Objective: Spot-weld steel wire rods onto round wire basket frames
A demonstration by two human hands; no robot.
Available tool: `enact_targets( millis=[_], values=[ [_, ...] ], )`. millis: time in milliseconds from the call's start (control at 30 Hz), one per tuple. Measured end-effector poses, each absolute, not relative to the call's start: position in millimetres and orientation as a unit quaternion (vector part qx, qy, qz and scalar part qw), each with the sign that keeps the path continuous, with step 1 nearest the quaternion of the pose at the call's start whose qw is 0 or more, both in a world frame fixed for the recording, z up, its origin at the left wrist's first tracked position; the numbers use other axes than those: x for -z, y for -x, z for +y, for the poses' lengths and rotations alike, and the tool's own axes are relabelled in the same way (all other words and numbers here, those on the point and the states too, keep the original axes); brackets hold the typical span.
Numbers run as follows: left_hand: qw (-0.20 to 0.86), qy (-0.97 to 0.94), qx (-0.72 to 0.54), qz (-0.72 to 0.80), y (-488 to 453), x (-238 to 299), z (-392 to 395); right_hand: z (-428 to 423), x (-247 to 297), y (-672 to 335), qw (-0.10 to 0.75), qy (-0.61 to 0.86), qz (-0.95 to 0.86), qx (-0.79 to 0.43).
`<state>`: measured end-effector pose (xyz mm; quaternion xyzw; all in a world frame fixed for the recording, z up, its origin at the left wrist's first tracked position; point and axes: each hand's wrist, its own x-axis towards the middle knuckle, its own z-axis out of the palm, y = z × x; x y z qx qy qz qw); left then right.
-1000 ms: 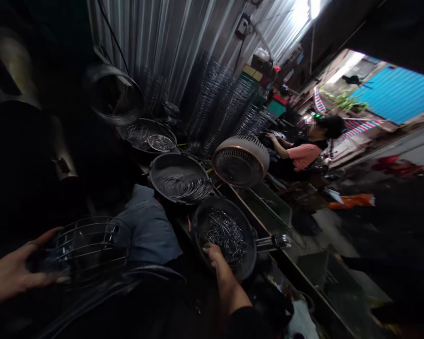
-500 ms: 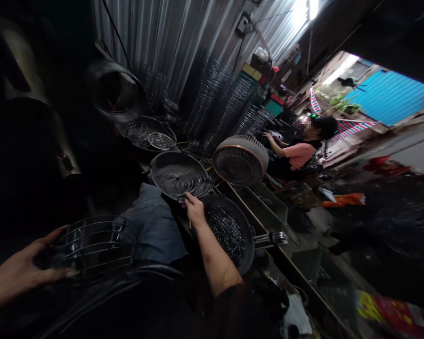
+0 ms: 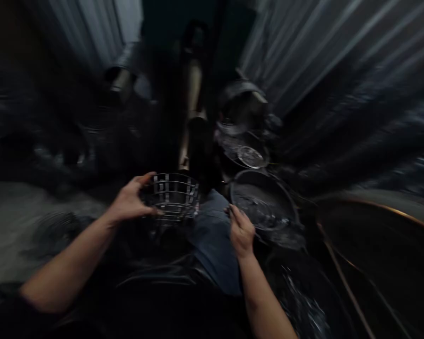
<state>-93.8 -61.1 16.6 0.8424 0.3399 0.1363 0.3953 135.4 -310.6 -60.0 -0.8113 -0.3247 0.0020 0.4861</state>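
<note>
My left hand [image 3: 131, 201] is wrapped around the left side of a round wire basket [image 3: 176, 205], thumb below and fingers above. The basket is held over my lap, beside my knee in blue jeans [image 3: 215, 245]. To the right, my right hand [image 3: 242, 231] is closed in a pinch, and whatever sits between its fingertips is too blurred to name. It is just left of a dark round pan [image 3: 297, 207] that contains thin wire rings [image 3: 257, 212].
Short metal pieces [image 3: 304, 301] lie in a dark container at lower right. A large fan [image 3: 378, 230] stands at the right edge. Behind the pan are another tray with a wire disc [image 3: 250, 157] and a metal drum [image 3: 242, 106]. A machine's pale rod [image 3: 194, 87] rises ahead.
The view has swung left, and the co-worker and doorway are out of sight. My right hand has come away from the rings toward the basket. My left hand still holds the basket.
</note>
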Motion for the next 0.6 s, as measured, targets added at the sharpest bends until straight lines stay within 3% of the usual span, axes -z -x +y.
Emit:
enact_targets(
  millis=[133,267,600],
  values=[
    [0.447,-0.811,-0.18,0.332,87.1,0.8,-61.0,-306.2,76.5,-129.9,0.474,0.809,-0.347,-0.012],
    [0.461,-0.807,-0.183,0.322,89.0,7.7,-65.4,-305.9,54.8,-115.4,0.489,0.799,-0.349,-0.022],
    [0.432,-0.84,-0.179,0.274,84.4,9.7,-73.3,-245.7,-31.4,-87.7,0.337,0.644,-0.594,-0.344]
  ],
)
